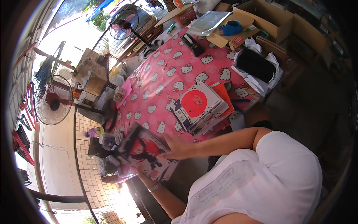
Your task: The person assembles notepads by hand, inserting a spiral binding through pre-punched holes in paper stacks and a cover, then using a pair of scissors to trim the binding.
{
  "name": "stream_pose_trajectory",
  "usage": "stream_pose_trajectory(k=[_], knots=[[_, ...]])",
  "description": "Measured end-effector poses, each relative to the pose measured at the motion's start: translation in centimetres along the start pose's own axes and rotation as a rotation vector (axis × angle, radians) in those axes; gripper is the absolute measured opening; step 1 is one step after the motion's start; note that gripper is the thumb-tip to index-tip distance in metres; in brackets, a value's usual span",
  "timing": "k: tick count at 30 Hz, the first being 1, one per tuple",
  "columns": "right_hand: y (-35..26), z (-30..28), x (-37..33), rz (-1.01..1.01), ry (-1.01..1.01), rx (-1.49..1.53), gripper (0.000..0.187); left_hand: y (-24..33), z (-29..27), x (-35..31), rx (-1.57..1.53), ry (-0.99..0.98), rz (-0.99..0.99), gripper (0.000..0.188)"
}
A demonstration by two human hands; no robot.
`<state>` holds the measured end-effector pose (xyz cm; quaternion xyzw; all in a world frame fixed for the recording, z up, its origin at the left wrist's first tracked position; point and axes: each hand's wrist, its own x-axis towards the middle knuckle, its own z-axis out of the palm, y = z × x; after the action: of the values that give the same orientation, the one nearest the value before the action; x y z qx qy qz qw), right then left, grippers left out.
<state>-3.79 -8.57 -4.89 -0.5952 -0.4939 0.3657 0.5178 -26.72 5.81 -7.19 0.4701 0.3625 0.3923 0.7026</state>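
Note:
A book with a white, red and black cover, blurred by motion, is tilted up at the near left edge of the table. It looks thick, and I cannot tell whether it is one book or several together. My left hand grips its lower edge from below, most of the fingers hidden behind it. Across the right part of the cover lies my right hand, its fingers stretched out and touching it. To the right, a stack of books rests on the table, the top one white with a large red circle.
A pink patterned cloth covers the table. Along its far side are a tape dispenser, clear plastic sheets, blue tape and cardboard boxes. A black item in white paper sits at right; a fan stands left.

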Motion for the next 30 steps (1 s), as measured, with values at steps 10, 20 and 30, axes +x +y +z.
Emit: stream_pose_trajectory(k=[10, 20, 30], knots=[[-4.5, -23.6, -1.5, -0.197, -0.093, 0.296, 0.107, 0.6, 22.9, 6.5, -0.125, -0.591, 0.219, 0.04], [2.1, -27.7, -3.4, -0.173, 0.118, 0.045, 0.122, -4.9, 30.1, 5.9, -0.034, -0.385, 0.544, 0.05], [3.4, -26.7, -1.9, -0.446, 0.231, 0.442, 0.116, -5.2, 29.5, 6.3, 0.061, -0.52, 0.346, 0.078]])
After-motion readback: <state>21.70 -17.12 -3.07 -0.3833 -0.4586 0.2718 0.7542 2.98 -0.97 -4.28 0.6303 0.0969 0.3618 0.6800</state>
